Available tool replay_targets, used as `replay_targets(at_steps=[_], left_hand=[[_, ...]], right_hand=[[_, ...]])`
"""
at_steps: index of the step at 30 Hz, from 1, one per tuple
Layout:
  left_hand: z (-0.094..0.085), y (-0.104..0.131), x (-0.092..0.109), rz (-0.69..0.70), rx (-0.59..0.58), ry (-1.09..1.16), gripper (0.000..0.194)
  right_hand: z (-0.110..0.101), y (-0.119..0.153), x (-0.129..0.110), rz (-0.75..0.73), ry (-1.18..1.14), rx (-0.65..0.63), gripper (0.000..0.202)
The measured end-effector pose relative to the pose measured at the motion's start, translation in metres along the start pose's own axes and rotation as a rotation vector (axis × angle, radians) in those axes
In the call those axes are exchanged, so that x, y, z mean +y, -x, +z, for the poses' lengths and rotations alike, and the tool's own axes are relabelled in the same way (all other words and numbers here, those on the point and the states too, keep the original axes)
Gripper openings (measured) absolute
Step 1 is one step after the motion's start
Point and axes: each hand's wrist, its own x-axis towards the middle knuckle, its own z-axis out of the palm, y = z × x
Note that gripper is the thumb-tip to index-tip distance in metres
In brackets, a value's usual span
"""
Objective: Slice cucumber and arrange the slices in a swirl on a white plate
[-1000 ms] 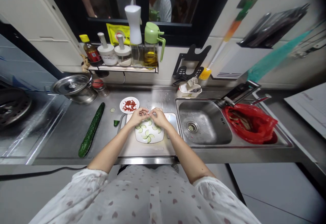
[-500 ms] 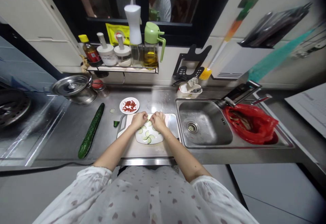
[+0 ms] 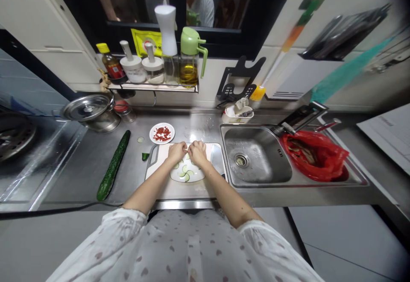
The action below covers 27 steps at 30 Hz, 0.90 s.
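My left hand [image 3: 177, 151] and my right hand [image 3: 197, 152] meet over the far side of a white plate [image 3: 194, 177]. Fingers of both are closed in a pinch at a pale cucumber slice, mostly hidden by the fingertips. Several thin half-moon cucumber slices [image 3: 185, 172] lie on the plate, some in a curved, petal-like pattern. Under the plate is a pale cutting board [image 3: 163, 190] with a grey handle. A knife's broad blade [image 3: 217, 157] rests on the board's right side, beyond my right forearm.
Left of the board lie a whole cucumber [image 3: 113, 165], a green end piece [image 3: 145, 157] and a small round slice [image 3: 140, 139]. A small dish of chopped red bits [image 3: 162, 133] stands behind. At right are the sink [image 3: 258, 158] and a red plastic bag [image 3: 315, 156].
My left hand has shifted slightly right, closer to my right hand. Both hands stay pinched above the plate, and the camera view has moved a little.
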Motion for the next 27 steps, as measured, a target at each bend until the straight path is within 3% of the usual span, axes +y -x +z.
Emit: replay_targets(at_steps=[22, 27], left_hand=[[-0.002, 0.002, 0.002, -0.007, 0.001, 0.016, 0.021], [-0.006, 0.003, 0.0, -0.024, 0.011, 0.084, 0.021]], right_hand=[[-0.007, 0.002, -0.002, 0.056, 0.004, -0.021, 0.02], [-0.013, 0.005, -0.002, 0.108, -0.075, 0.024, 0.02]])
